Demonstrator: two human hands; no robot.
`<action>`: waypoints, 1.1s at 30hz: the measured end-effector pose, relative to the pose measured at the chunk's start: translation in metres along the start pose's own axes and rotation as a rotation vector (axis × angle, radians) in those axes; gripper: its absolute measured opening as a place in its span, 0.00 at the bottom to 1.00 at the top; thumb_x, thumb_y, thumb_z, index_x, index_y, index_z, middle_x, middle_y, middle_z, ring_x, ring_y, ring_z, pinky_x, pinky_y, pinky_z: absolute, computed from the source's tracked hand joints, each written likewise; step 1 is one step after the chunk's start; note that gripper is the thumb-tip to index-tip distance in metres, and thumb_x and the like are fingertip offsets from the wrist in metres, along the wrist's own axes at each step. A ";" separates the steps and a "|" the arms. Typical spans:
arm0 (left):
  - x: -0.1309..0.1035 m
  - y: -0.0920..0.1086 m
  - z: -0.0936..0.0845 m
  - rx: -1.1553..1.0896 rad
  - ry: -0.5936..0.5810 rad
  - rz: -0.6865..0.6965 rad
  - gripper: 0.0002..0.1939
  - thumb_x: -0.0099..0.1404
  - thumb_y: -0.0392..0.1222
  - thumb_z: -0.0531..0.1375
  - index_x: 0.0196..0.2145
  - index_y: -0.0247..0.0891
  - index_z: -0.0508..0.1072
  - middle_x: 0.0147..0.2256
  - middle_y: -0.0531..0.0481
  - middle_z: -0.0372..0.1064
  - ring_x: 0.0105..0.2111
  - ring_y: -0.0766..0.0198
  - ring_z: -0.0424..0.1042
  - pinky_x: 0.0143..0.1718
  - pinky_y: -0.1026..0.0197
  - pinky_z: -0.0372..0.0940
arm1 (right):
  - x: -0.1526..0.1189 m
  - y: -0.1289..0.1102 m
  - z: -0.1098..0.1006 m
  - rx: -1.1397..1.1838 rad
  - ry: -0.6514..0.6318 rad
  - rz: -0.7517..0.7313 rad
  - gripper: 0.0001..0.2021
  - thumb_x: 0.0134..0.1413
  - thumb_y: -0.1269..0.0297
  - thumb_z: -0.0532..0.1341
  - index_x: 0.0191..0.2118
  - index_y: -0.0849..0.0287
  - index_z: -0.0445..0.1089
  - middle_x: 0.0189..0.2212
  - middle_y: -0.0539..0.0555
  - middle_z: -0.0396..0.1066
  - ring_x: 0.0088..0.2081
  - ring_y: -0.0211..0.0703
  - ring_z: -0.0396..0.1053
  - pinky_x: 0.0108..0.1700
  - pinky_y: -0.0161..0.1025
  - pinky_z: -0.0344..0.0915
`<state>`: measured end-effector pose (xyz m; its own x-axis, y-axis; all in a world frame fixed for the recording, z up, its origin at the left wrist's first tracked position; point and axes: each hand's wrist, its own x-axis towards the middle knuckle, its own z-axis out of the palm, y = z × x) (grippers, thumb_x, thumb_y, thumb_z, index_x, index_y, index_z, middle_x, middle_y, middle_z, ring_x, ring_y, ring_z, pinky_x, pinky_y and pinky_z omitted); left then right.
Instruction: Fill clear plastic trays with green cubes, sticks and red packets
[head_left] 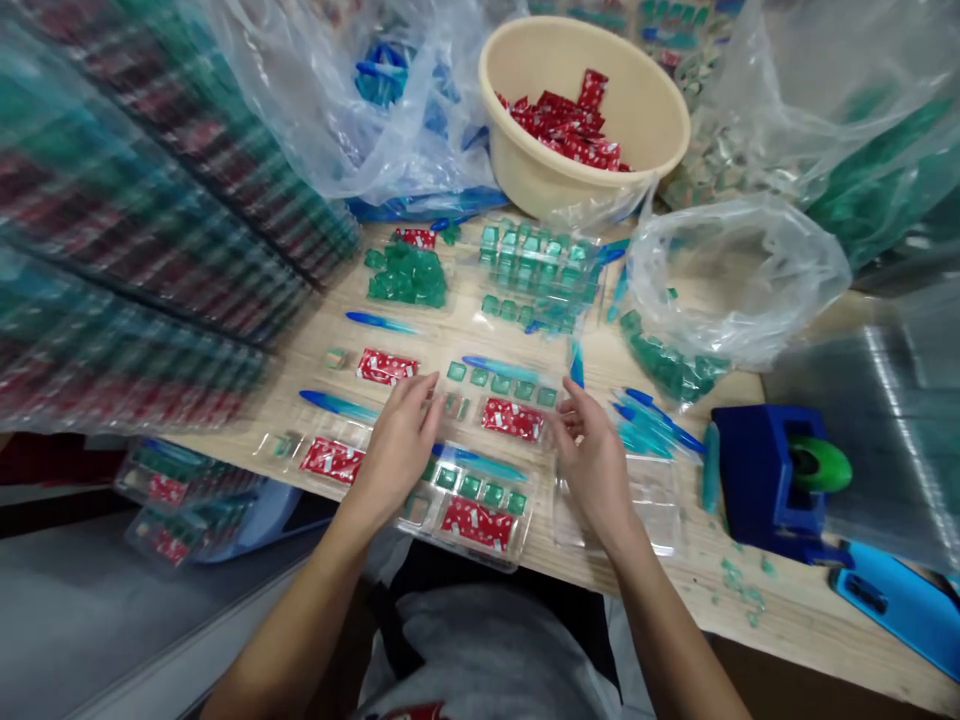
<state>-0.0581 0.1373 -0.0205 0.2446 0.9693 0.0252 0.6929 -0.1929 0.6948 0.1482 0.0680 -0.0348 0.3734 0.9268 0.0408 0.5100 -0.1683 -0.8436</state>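
Note:
A clear plastic blister tray (474,410) lies between my hands, holding a row of green cubes (501,384), a blue pen-like tool (499,367) and a red patterned packet (513,419). My left hand (399,440) has its fingers curled at the tray's left end. At the right end, my right hand (592,450) grips with thumb and bent fingers. Nearer to me sits another filled tray (517,545), with its own red packet (478,523). Left of my left hand are two more red packets, one (386,366) farther back and one (330,459) near the table edge.
Behind stands a cream tub (495,150) of red packets. Stacked filled packs (150,230) rise on the left. Green cubes (411,275) lie heaped behind the trays. Rightward are loose blue pen-like tools (649,425), a blue tape dispenser (754,480) and a blue phone-like object (900,610).

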 end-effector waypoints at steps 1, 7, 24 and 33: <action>0.002 -0.001 0.002 0.026 -0.025 0.011 0.17 0.67 0.43 0.51 0.48 0.33 0.70 0.47 0.40 0.69 0.47 0.55 0.70 0.51 0.50 0.65 | -0.001 -0.002 -0.001 -0.047 0.005 -0.016 0.21 0.57 0.68 0.56 0.57 0.60 0.65 0.38 0.58 0.68 0.33 0.41 0.68 0.39 0.43 0.69; 0.001 -0.003 0.001 0.160 -0.075 -0.003 0.20 0.68 0.43 0.50 0.51 0.30 0.68 0.43 0.37 0.72 0.46 0.51 0.72 0.49 0.47 0.67 | -0.012 -0.014 -0.006 -0.150 -0.119 -0.070 0.18 0.63 0.66 0.52 0.56 0.63 0.65 0.44 0.64 0.68 0.39 0.47 0.72 0.45 0.47 0.70; -0.049 0.064 0.021 0.073 -0.285 0.632 0.11 0.70 0.37 0.51 0.47 0.38 0.69 0.42 0.46 0.72 0.43 0.61 0.71 0.44 0.58 0.68 | -0.085 0.015 -0.096 -0.293 0.255 0.081 0.12 0.61 0.68 0.56 0.48 0.55 0.70 0.41 0.57 0.72 0.40 0.45 0.72 0.41 0.44 0.72; 0.060 0.151 0.038 0.033 -0.144 0.842 0.10 0.68 0.37 0.55 0.43 0.35 0.74 0.39 0.46 0.74 0.42 0.60 0.73 0.45 0.57 0.68 | -0.110 0.024 -0.103 -0.206 0.232 -0.093 0.12 0.62 0.73 0.55 0.47 0.56 0.70 0.38 0.56 0.76 0.40 0.43 0.74 0.43 0.40 0.72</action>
<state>0.0866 0.1609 0.0585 0.7691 0.4724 0.4306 0.2600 -0.8466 0.4644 0.1995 -0.0731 -0.0044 0.4723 0.8441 0.2537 0.6874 -0.1725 -0.7055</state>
